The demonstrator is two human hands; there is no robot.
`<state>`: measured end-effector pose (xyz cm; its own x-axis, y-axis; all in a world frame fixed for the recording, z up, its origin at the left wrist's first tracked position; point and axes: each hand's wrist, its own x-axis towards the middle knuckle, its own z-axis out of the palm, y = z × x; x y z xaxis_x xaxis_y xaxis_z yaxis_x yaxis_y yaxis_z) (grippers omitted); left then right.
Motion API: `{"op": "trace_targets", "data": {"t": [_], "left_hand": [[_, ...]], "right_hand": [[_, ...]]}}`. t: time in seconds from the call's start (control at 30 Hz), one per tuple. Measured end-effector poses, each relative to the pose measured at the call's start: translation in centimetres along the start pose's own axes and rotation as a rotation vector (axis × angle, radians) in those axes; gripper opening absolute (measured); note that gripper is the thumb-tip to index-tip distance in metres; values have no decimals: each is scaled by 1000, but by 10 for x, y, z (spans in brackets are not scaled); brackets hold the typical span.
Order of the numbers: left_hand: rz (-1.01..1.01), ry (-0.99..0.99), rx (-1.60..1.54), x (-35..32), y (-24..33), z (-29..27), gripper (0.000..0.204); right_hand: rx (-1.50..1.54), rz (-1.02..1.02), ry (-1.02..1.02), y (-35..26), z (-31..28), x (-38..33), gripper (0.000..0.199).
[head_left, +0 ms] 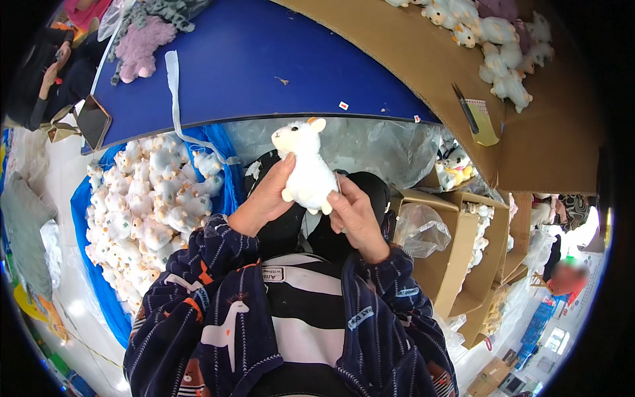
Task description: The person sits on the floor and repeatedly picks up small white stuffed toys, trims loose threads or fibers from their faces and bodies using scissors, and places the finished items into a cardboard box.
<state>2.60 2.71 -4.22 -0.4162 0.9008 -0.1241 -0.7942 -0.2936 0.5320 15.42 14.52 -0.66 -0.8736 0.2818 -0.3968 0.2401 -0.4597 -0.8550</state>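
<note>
A white plush alpaca toy [309, 169] is held up over my lap, its head pointing to the upper left. My left hand [268, 192] grips it at the chest, with the thumb pressed on the front. At its lower right side my right hand [355, 212] pinches the body near the feet. Some fingers of both hands are hidden behind the toy. Close on my left, a blue bag [86, 255] holds a heap of similar white plush toys [149, 205].
A blue table [264, 66] lies ahead, with purple and grey plush toys [145, 46] at its left. Cardboard at the right bears a notepad [486, 126], a black pen-like tool [465, 106] and more white plush toys [503, 53]. Open cardboard boxes [430, 264] stand right.
</note>
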Motion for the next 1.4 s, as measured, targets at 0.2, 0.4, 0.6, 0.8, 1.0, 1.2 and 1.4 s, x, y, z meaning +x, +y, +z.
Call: {"op": "trace_targets", "data": {"t": [0.2,0.4,0.6,0.8,1.0,1.2,1.4], "left_hand": [[171,271,348,-13,13,8,36],[109,238,227,-13,13,-2,36],[120,255,258,-11,6,0,36],[127,277,377,-17,-2,-9,27],[134,166,555,-17,9,-8,28],[343,141,1012,-16,21,-6,37],[525,86,1277,-12,24,7,40]], "right_hand": [[-756,-482,272,-4,11,-1,57],[-874,-612,279,11,16,-4,53],[-1015,-870,95,10,17,-1,27],[-677,-431,-151,4,15,1,15],[-677,-571,179,-35,18,11,25],[-729,-551,39,-32,1,9,19],[-818,-648,179,-59,15,-1,20]]}}
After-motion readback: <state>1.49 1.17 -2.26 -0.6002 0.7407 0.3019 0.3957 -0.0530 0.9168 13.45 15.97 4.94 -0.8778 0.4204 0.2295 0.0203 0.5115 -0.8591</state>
